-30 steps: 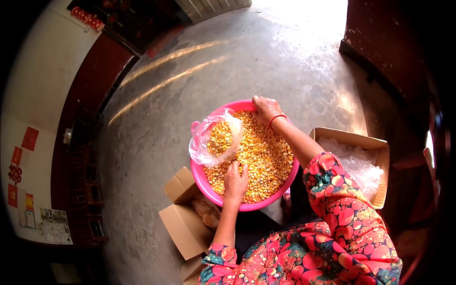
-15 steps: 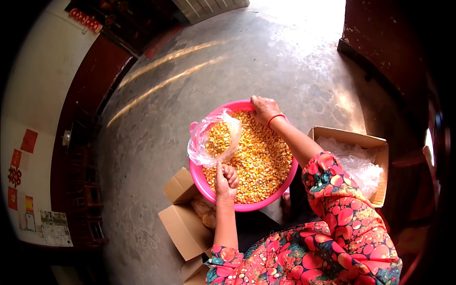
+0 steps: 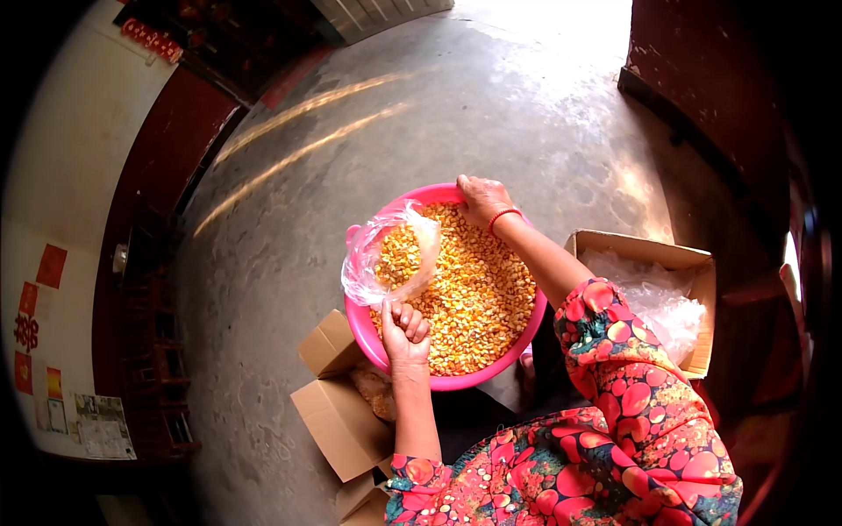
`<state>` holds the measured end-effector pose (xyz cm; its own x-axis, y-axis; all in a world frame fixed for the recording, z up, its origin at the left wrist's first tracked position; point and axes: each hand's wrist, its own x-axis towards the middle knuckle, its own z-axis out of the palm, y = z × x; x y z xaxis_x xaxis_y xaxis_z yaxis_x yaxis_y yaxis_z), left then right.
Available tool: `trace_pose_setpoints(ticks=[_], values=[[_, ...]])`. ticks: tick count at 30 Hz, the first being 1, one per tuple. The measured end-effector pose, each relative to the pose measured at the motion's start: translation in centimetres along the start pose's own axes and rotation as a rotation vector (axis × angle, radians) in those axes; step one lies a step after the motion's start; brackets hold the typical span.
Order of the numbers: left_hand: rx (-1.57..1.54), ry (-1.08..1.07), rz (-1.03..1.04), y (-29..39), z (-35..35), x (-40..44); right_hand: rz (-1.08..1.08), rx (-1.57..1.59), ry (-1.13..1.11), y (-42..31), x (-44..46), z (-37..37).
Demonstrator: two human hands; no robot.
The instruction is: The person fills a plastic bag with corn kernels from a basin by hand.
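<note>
Yellow corn kernels (image 3: pixel 482 302) fill much of a pink basin (image 3: pixel 458 382) in front of my body. A clear plastic bag (image 3: pixel 358 270) lies at the basin's left side, its mouth wide, with corn kernels showing inside. My left hand (image 3: pixel 406 333) is closed in a pinch at the bag's near edge, thumb pointing up. At the far rim of the basin, my right hand (image 3: pixel 483 201) grips the edge, its fingertips partly hidden. A red band (image 3: pixel 503 216) circles the right wrist.
On the right stands a cardboard box (image 3: pixel 649 249) holding crumpled clear plastic (image 3: pixel 662 311). Another cardboard box (image 3: pixel 338 428) with raised flaps is at the lower left, with a brownish bagged item (image 3: pixel 374 390) inside. Wooden stools (image 3: pixel 162 364) line the left wall. The concrete floor (image 3: pixel 351 167) surrounds the basin.
My left hand has moved slightly left with the bag's near edge and turned a little. The basin and right hand appear shifted slightly left, partly with the camera view.
</note>
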<state>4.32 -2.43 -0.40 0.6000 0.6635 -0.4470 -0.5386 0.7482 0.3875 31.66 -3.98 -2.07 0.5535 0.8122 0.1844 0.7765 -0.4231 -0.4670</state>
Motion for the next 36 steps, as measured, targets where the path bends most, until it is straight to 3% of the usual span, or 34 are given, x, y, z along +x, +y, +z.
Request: trace_pose_setpoints(ticks=[8,19,24,26,28,32,36], values=[[0.451,0.101,0.357,4.3,5.5,5.7,-0.003,-0.012,0.001,0.2,0.2,0.3],[0.611,0.026,0.476,4.6,6.3,13.0,-0.006,-0.013,-0.005,0.2,0.3,0.4],[0.816,-0.03,0.492,3.9,5.9,10.8,-0.003,-0.011,-0.008,0.1,0.3,0.3],[0.938,-0.2,0.598,3.8,5.3,9.6,-0.002,-0.006,-0.008,0.1,0.3,0.2],[1.007,-0.109,0.658,2.7,5.9,6.1,0.006,-0.011,-0.014,0.1,0.3,0.2],[1.209,-0.099,0.472,0.5,4.0,0.8,0.02,0.003,-0.038,0.0,0.2,0.1],[1.685,-0.171,0.602,-1.3,1.0,0.7,0.007,-0.005,-0.022,0.2,0.2,0.3]])
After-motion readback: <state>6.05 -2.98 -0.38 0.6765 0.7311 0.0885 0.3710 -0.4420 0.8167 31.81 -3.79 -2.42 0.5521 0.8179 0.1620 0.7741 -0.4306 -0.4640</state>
